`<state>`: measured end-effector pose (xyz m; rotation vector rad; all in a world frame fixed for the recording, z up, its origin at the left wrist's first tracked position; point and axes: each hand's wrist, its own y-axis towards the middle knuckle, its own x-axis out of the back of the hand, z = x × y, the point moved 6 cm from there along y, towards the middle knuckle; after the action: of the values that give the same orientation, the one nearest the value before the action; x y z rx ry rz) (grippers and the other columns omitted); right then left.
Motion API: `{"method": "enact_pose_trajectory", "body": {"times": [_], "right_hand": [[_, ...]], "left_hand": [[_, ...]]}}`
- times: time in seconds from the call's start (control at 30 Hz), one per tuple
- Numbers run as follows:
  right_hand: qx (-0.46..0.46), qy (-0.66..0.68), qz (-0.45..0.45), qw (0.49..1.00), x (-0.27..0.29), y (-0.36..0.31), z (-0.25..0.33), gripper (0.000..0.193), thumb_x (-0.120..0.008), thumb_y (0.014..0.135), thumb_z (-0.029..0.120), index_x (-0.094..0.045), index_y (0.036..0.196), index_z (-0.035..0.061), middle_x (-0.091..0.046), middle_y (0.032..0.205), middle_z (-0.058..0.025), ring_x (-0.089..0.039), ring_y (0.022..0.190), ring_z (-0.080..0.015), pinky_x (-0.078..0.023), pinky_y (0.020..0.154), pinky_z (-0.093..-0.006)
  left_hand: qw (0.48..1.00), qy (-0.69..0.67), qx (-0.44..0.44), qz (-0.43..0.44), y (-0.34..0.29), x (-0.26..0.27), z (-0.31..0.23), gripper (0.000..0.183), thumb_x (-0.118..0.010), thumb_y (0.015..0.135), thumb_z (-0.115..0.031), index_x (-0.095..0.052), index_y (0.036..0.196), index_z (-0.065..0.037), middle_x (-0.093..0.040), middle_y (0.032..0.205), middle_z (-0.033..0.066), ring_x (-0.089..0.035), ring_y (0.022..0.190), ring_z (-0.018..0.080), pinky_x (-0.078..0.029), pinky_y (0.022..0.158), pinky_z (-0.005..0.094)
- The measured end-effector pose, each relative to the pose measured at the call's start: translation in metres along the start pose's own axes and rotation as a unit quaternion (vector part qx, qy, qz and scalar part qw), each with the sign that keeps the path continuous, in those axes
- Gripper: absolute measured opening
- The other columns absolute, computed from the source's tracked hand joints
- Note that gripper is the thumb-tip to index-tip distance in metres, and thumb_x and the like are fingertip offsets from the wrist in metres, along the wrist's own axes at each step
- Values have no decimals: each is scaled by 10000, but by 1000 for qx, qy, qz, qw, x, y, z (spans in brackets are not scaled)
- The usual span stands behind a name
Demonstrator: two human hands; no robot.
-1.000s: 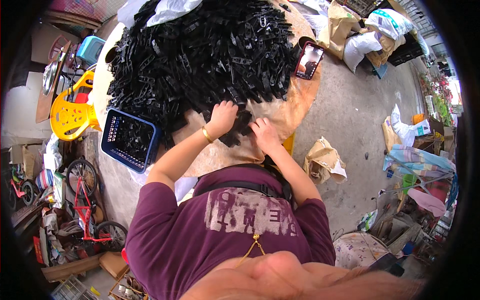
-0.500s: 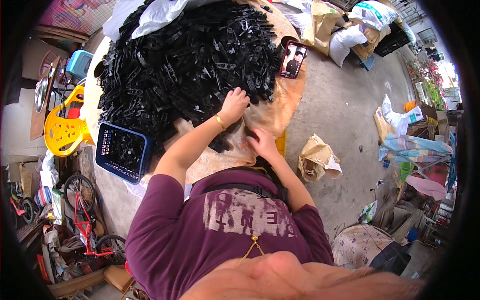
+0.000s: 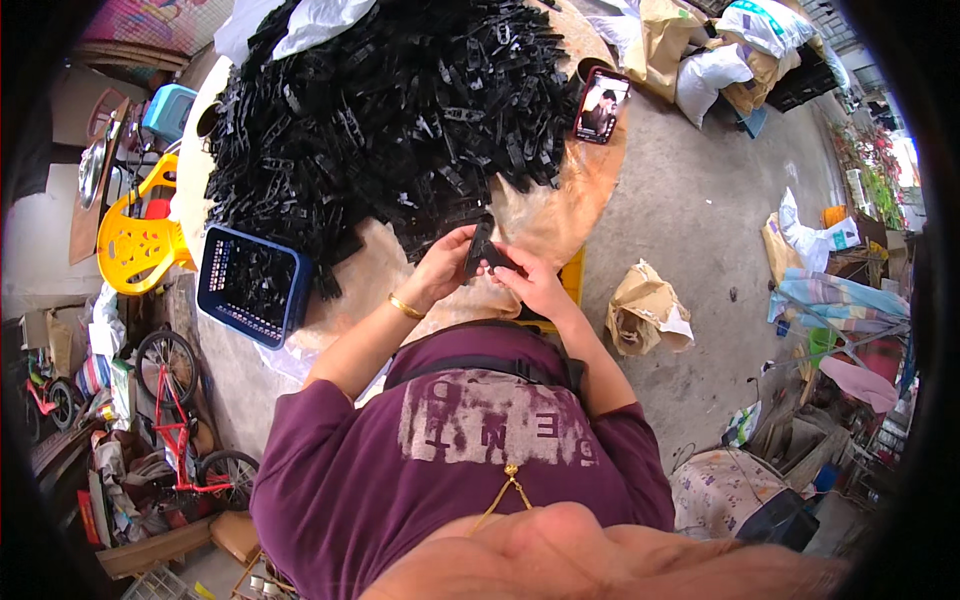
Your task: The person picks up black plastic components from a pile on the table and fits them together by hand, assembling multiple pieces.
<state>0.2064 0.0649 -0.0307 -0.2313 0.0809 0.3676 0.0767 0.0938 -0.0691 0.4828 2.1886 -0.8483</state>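
Both hands pinch black plastic piece [image 3: 480, 252] | round table [image 3: 590, 185] heaped | concrete floor [image 3: 690, 230], yellow chair [image 3: 135, 240]

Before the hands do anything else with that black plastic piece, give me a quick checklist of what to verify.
1. Black plastic piece gripped by both left hand and right hand: ok.
2. Piece lifted clear of the pile of black parts: ok.
3. Blue crate on the left side, open and holding parts: ok.
4. Phone lying apart from the hands on the table edge: ok.
5. Whether the piece is whole or already fitted together: cannot tell, too small.
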Motion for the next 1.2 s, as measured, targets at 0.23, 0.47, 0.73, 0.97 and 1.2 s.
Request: {"method": "enact_pose_trajectory", "body": {"times": [0.23,0.47,0.73,0.97,1.2], "right_hand": [[51,-38,16,998,-2,-18,15,350,-537,818,-17,-507,1166,-33,-595,1008,-50,-561,859,-106,-450,766,-230],[-14,38,-35,999,-3,-17,13,361,-507,862,43,-453,1211,-35,-595,962,-57,-556,830,-92,-449,734,-212],[-120,181,-11,976,-12,-23,-1,360,-479,898,143,-442,1223,-6,-564,819,-19,-525,672,-68,-458,628,-203],[-103,56,-47,992,-13,-23,11,328,-507,868,106,-500,1181,5,-593,810,-60,-537,667,-88,-457,635,-223],[47,-186,-66,979,-13,-22,36,311,-562,799,66,-551,1100,-13,-611,953,-195,-618,817,-265,-471,715,-305]], "left_hand": [[996,-66,56,-4,-12,0,7,205,-457,903,-87,-498,1102,-67,-607,911,52,-577,681,119,-480,579,208],[995,72,-57,-27,-19,-21,3,252,-474,894,-80,-506,1144,-72,-596,936,23,-562,735,92,-467,614,217],[906,399,-123,-78,-34,-33,-24,424,-426,808,88,-439,1220,-9,-567,909,17,-538,773,76,-467,657,214],[891,411,-169,-92,-38,-28,-11,337,-553,761,23,-495,1093,12,-594,861,53,-578,785,91,-471,717,235],[851,495,-152,-92,-38,-23,-13,314,-576,752,11,-514,1060,6,-589,832,31,-560,749,74,-461,676,221]]}}
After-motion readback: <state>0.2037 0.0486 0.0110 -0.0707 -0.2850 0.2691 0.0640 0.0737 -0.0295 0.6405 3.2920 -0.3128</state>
